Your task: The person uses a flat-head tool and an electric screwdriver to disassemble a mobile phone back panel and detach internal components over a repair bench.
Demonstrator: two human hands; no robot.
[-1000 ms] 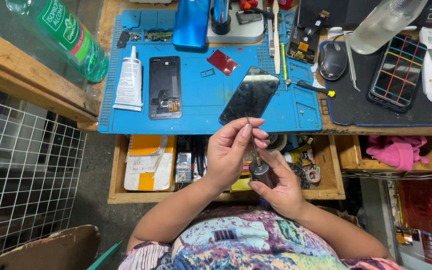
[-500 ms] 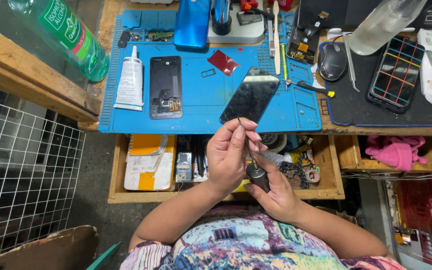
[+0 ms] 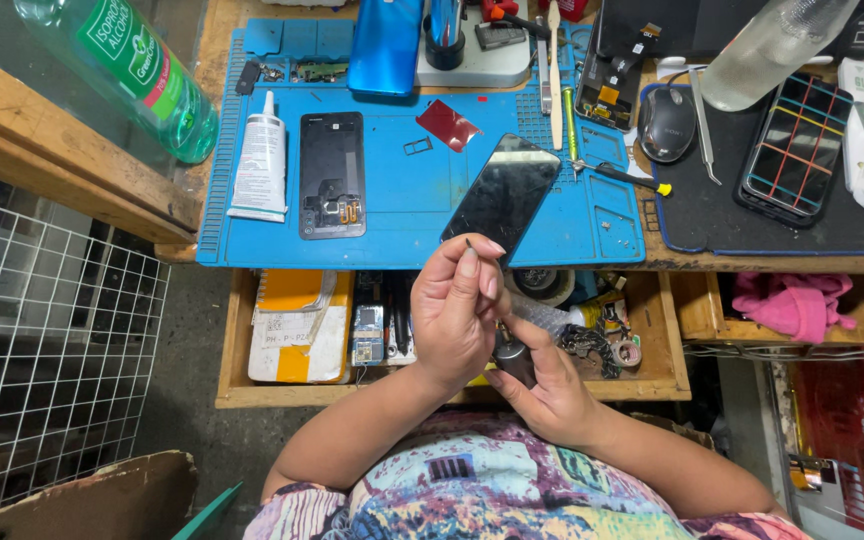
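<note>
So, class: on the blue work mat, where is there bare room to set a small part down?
Bare mat lies between the opened phone back and the dark phone screen, below the red piece. The mat's top edge is crowded with tools, as is the open drawer.

Dark phone screen (image 3: pixel 501 196) on blue mat (image 3: pixel 402 225); green labelled bottle (image 3: pixel 132 65) far left.

A blue work mat (image 3: pixel 402 215) is spread across the upper middle of the frame. On it a white glue tube (image 3: pixel 260 160) is laid at the left, an opened phone back (image 3: pixel 332 175) just beside it, and a dark phone screen (image 3: pixel 502 195) (tilted) right of centre. A green bottle (image 3: pixel 132 70) is seen at upper left, a computer mouse (image 3: pixel 666 124) at upper right, and a pink cloth (image 3: pixel 792 300) in the right-hand drawer.
</note>
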